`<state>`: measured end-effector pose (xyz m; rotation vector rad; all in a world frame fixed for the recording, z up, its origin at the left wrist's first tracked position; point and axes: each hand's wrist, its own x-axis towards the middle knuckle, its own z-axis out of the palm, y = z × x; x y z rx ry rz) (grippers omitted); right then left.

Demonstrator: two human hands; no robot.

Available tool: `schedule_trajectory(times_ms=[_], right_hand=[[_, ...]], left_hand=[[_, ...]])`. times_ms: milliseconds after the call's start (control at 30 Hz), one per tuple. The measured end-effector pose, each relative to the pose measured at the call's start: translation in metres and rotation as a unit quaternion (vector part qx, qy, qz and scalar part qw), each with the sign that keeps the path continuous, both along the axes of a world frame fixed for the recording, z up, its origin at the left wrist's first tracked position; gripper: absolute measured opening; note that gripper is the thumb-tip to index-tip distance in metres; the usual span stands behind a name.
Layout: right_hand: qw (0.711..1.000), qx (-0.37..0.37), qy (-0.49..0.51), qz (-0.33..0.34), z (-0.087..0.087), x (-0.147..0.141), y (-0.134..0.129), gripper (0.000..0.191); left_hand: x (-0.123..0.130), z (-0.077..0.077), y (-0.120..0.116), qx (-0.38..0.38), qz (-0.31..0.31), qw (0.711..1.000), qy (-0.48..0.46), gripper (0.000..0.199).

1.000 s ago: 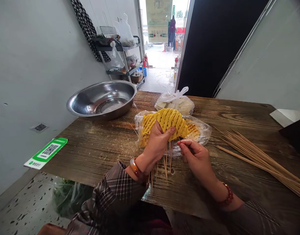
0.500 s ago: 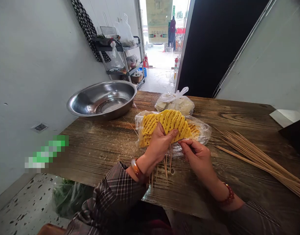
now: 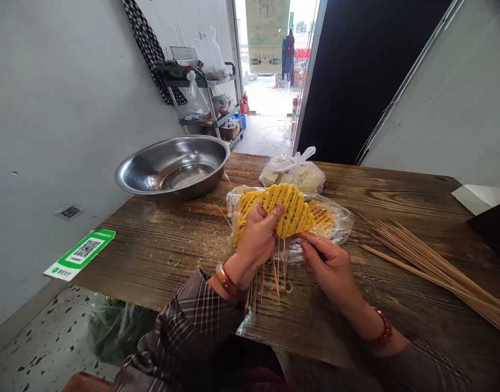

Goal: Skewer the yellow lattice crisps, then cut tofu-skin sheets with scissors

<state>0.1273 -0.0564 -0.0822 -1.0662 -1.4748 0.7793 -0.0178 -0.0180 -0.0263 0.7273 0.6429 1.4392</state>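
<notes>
The yellow ridged piece is up in front of the person, over the middle of the wooden table, with the left hand gripping it, thumb laid across its face. The right hand is at its lower right edge, thumb and forefinger drawn narrow; whether a stick is pinched between them is too small for me to tell. Thin sticks show below the piece, pointing back toward the person. Behind it, more yellow food lies on clear plastic. Just past that sits a knotted white bag. Off to the right, loose skewers are fanned across the wood. On the left I see a wide metal basin and, at the table's edge, a green-and-white code card. A loaded trolley stands near the bright doorway.
</notes>
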Motion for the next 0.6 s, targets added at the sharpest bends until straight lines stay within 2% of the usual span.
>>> schedule_trajectory(times_ms=[233,600], right_hand=[[1.0,-0.012,-0.004,0.016,-0.0007,0.0008,-0.0014,0.027],[0.999,-0.035,0.029,0.013,0.0023,0.001,0.0031,0.021]], left_hand=[[0.0002,-0.0007,0.001,0.006,0.017,1.0,-0.009,0.032],[0.0047,-0.0049,-0.0011,0.009,0.003,1.0,0.005,0.038]])
